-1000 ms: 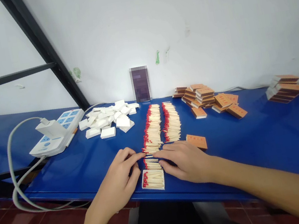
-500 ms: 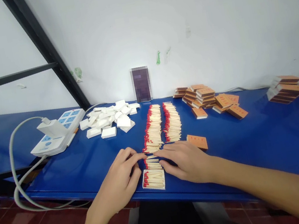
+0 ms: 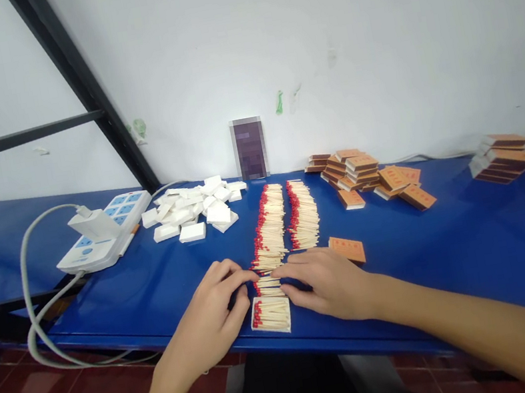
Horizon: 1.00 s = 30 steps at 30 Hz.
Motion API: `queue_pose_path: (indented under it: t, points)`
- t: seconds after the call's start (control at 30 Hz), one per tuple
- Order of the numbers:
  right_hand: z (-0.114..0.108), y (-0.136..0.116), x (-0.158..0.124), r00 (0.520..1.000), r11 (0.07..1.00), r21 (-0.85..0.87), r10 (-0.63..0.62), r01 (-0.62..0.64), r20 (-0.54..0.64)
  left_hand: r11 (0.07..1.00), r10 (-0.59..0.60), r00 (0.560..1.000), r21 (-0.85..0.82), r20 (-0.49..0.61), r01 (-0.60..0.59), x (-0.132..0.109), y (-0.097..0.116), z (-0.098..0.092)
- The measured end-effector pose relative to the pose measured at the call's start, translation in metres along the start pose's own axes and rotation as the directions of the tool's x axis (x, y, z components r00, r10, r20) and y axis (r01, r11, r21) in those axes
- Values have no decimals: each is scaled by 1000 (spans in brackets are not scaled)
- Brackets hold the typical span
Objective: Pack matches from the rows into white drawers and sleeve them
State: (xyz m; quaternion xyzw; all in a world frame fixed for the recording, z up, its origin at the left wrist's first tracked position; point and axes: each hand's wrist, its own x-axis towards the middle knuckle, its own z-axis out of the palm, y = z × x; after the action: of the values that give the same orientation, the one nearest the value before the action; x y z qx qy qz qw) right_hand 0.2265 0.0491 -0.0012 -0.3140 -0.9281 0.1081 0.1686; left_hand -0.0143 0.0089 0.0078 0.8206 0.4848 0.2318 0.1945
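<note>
Two long rows of red-tipped matches (image 3: pixel 283 220) lie on the blue table (image 3: pixel 455 250). My left hand (image 3: pixel 210 317) and my right hand (image 3: pixel 325 280) rest on the table on either side of a small bunch of matches (image 3: pixel 268 285) at the near end of the left row, fingertips pressed against its two ends. Just below it sits a white inner tray (image 3: pixel 270 314) filled with matches, near the table's front edge. An orange matchbox sleeve (image 3: pixel 347 249) lies beside my right hand.
A heap of empty white trays (image 3: pixel 194 210) lies at the back left, next to a white power strip (image 3: pixel 103 232) with a grey cable. Stacks of orange sleeves (image 3: pixel 365 175) stand at the back right, more matchboxes (image 3: pixel 504 155) further right. A black metal frame (image 3: pixel 82 93) slants along the wall.
Both hands have stayed about the small bunch of matches; the fingertips have closed in a little on it. Only the view has shifted slightly.
</note>
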Motion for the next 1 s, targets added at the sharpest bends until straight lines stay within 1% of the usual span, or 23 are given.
queue_pose_path:
  t: [0.33, 0.5, 0.6, 0.7, 0.87, 1.0]
  points:
    - [1, 2, -1, 1000, 999, 47, -16, 16, -11, 1000, 21, 1000, -6, 2, -21, -3, 2, -3]
    - [1, 3, -1, 1000, 997, 76, -15, 15, -5, 999, 38, 999, 5, 39, -38, -6, 4, -6]
    - [2, 4, -2, 1000, 997, 81, -12, 13, -10, 999, 36, 995, 13, 91, -37, -7, 4, -7]
    - [1, 4, -2, 1000, 996, 93, -1, 3, -16, 999, 38, 990, -12, 139, -36, -7, 6, -9]
    - [-3, 2, 0, 1000, 996, 90, -4, 3, 9, 996, 54, 985, -83, 165, -40, -9, 6, -15]
    - [2, 4, -1, 1000, 999, 52, -12, 14, -26, 992, 64, 979, -116, 195, -42, -9, 3, -16]
